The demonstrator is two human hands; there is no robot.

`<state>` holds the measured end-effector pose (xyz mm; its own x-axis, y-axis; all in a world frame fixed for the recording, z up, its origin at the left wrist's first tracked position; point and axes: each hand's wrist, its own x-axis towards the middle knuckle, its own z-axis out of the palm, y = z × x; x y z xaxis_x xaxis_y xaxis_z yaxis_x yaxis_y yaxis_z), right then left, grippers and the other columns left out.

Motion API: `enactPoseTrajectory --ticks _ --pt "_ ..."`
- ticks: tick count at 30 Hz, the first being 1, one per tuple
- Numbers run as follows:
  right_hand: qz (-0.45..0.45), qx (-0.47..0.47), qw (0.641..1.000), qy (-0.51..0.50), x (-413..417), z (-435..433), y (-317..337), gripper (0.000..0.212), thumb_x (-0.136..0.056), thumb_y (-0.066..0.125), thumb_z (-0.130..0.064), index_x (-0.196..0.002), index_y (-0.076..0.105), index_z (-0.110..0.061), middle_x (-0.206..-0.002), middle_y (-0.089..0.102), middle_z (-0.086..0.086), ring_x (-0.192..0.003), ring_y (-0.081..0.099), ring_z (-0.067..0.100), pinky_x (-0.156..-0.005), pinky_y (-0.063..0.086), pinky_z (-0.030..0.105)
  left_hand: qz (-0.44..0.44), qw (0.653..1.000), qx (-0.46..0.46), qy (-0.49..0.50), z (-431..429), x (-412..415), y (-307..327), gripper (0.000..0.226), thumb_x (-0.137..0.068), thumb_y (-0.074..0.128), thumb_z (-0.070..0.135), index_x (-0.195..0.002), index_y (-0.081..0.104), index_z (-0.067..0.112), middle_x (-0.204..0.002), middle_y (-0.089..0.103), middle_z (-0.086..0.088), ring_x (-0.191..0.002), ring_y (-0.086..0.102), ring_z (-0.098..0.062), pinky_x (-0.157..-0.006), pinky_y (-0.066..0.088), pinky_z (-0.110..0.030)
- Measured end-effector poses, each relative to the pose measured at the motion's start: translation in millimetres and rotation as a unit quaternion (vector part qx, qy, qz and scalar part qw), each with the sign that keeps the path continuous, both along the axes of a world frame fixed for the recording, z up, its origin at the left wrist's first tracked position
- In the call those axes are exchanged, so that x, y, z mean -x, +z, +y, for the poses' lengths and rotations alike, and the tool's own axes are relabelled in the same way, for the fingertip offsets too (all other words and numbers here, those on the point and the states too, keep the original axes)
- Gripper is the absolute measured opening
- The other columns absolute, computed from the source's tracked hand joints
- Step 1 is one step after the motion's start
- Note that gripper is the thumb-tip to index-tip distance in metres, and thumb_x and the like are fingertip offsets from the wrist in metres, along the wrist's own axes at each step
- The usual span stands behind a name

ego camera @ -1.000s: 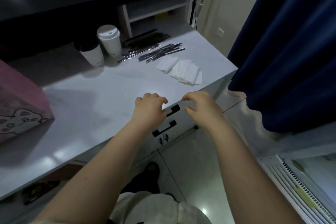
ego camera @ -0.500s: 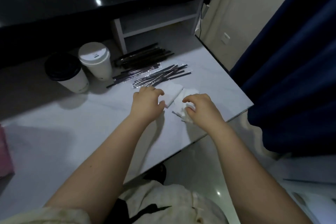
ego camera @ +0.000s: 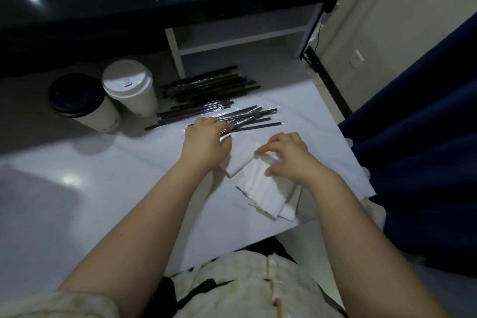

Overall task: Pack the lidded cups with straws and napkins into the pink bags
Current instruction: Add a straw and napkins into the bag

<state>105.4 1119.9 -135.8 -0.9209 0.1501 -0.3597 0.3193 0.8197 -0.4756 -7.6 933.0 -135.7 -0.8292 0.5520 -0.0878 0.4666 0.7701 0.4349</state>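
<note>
Hands: left hand (ego camera: 206, 142) curled, fingertips on wrapped straws (ego camera: 240, 119); grip unclear | right hand (ego camera: 285, 156) fingers pinching top napkin of the napkins (ego camera: 263, 188) under it | cups: black-lidded cup (ego camera: 82, 102) and white-lidded cup (ego camera: 130, 88) upright beyond left hand, far left | desk (ego camera: 116, 188) white | pink bags: out of sight

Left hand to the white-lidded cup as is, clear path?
Probably yes. The left hand rests at the wrapped straws, and the white-lidded cup stands upright just beyond to its left. Only straw ends lie between; the black-lidded cup is off to the side.
</note>
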Motion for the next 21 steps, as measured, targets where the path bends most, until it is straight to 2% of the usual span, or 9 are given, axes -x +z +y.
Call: enactPoseTrajectory --ticks 5,8,12,16,19,21 --pt "0.027 0.000 0.994 0.107 6.8 8.6 -9.5 0.024 -0.068 0.084 -0.030 -0.085 0.068 -0.036 -0.103 0.045 -0.013 -0.108 0.030 0.012 -0.091 0.025 0.026 0.013 0.996 -0.018 0.081 7.1 -23.1 2.0 0.030 -0.088 0.062 0.029 -0.118 0.067 0.024 -0.117 0.063 0.001 -0.118 0.047 -0.027 -0.095 0.036 -0.037" --pt "0.071 0.032 0.986 0.145 4.1 15.4 -11.9 0.023 -0.069 0.084 -0.026 -0.076 0.063 -0.031 -0.097 0.048 -0.014 -0.103 0.032 0.012 -0.092 0.033 0.028 0.014 0.992 -0.018 0.126 8.1 -43.3 2.3 0.028 -0.088 0.063 0.029 -0.115 0.068 0.023 -0.116 0.065 0.001 -0.118 0.048 -0.026 -0.092 0.037 -0.036" --pt "0.156 0.025 0.971 0.179 -2.1 24.4 -13.6 0.013 -0.073 0.081 -0.021 -0.078 0.069 -0.021 -0.096 0.051 -0.012 -0.100 0.034 0.013 -0.091 0.030 0.029 0.022 0.983 -0.016 0.184 6.9 -69.0 2.8 0.027 -0.088 0.063 0.027 -0.114 0.069 0.022 -0.116 0.065 0.000 -0.118 0.048 -0.027 -0.092 0.037 -0.037" --pt "0.209 0.018 0.950 0.233 -6.9 33.5 -9.5 0.011 -0.074 0.075 -0.011 -0.078 0.067 -0.018 -0.086 0.059 -0.008 -0.094 0.043 0.019 -0.080 0.022 0.028 0.033 0.974 -0.003 0.222 7.8 -96.4 1.8 0.026 -0.089 0.063 0.027 -0.114 0.069 0.022 -0.119 0.065 -0.002 -0.120 0.048 -0.027 -0.093 0.037 -0.037" --pt "0.208 0.034 0.948 0.239 -14.7 37.4 -6.8 0.013 -0.079 0.068 -0.011 -0.081 0.060 -0.022 -0.078 0.050 -0.014 -0.088 0.031 0.009 -0.082 0.026 0.031 0.036 0.970 0.004 0.240 12.8 -114.5 0.9 0.025 -0.091 0.060 0.027 -0.114 0.069 0.022 -0.118 0.065 -0.001 -0.120 0.048 -0.027 -0.093 0.036 -0.037" --pt "0.188 0.049 0.957 0.217 -18.4 40.9 -7.9 0.011 -0.085 0.064 -0.016 -0.087 0.058 -0.025 -0.080 0.042 -0.015 -0.087 0.024 0.008 -0.079 0.029 0.030 0.032 0.968 0.005 0.247 16.7 -124.4 0.7 0.025 -0.092 0.058 0.026 -0.115 0.068 0.022 -0.120 0.064 -0.001 -0.122 0.046 -0.026 -0.094 0.035 -0.037"
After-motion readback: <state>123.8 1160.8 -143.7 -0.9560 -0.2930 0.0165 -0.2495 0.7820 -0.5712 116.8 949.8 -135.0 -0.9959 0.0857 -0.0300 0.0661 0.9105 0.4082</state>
